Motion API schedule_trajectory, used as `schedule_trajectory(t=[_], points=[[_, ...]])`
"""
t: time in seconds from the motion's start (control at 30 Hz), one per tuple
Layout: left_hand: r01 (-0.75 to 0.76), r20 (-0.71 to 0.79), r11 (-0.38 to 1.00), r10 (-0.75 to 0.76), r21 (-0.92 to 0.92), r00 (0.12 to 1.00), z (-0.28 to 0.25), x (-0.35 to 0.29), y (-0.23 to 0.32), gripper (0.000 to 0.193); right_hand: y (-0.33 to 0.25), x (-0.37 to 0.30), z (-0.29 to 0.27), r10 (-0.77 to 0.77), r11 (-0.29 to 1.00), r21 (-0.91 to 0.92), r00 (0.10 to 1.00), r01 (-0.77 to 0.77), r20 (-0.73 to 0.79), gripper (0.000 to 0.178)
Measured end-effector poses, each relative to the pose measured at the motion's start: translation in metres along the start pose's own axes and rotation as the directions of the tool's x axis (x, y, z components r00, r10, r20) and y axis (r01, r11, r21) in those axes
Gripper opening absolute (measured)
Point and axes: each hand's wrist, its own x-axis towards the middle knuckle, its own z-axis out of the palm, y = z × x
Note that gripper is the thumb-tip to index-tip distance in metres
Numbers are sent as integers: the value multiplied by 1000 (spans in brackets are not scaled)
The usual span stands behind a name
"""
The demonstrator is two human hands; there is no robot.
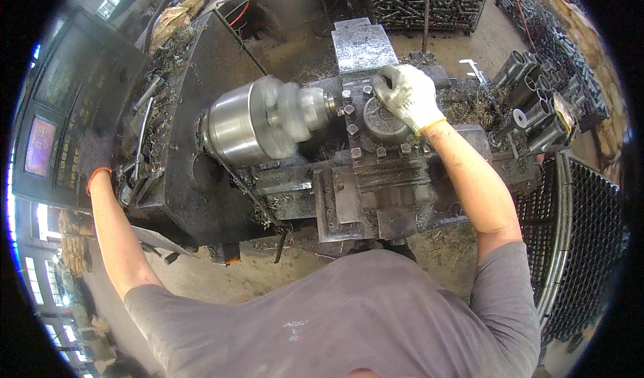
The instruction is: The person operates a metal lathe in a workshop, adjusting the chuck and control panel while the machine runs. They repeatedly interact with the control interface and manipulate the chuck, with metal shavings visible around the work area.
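As the head view opens up over a lathe, here's the right hand in a pale, smudged glove, planted over the round cap on top of the tool post! Its fingers are curled in, thumb side close to the forefinger, a narrow dark gap between them; whether they grip something underneath, I cannot tell. That cap sits right of the chuck, ringed by square-headed bolts, with a bright flat plate just beyond it.

Over on the far left, the left hand is at the control panel, dark against dark, an orange cuff at the wrist. Are its fingers wide or narrow? Too murky, I cannot tell. A lit screen glows to the left of it.

Between the two hands, the chuck's near body gleams, and its front end is a smear of blur facing the tool post! A long-handled wrench lies among metal chips on the machine's left side. Off to the right, a caliper lies beyond more chips, near a cluster of metal tubes. At the top, a wire basket brims with dark metal parts.
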Motion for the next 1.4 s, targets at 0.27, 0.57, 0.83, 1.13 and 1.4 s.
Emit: schedule_trajectory(t=[0.27,0.57,0.83,1.13,1.4], points=[[38,-2,999,-38,15,999,0,-3,1,77,-1,0,-1,4,1000,7,1000,-4,-7,34],[49,-6,996,-49,79,999,-23,-19,20,71,-2,0,-4,22,1000,4,999,-22,29,35],[12,-54,1000,-11,11,998,-9,-14,10,68,-1,0,-2,27,999,-23,999,-26,42,34],[-7,-10,999,7,35,1000,-23,-21,16,62,-2,0,-3,50,998,-35,997,-49,51,32],[8,-12,999,-8,35,1000,-28,-26,19,57,-2,1,-2,61,998,-28,996,-60,69,33]])
